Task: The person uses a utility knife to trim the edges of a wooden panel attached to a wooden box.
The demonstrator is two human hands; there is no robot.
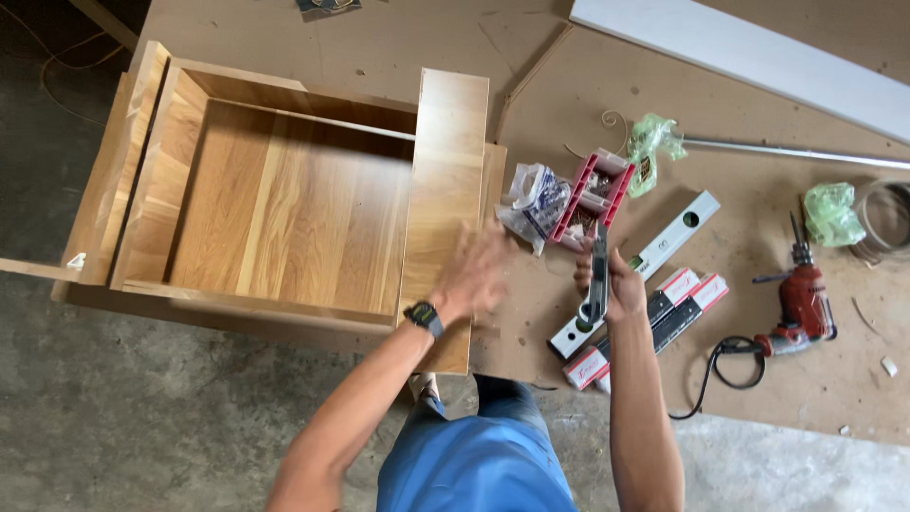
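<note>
A wooden cabinet box lies open side up on the floor, with a loose wooden panel resting along its right edge. My left hand, blurred and with spread fingers, hovers over the lower part of that panel; a dark watch sits on the wrist. My right hand grips a slim grey metal rail held upright, just right of the panel. Beneath that hand lie a white spirit level and flat red, white and black boxes.
A red compartment tray and a clear bag of hardware sit by the panel. A red electric drill with a black cord lies at right, green plastic bags beyond it. A long white board lies at top right.
</note>
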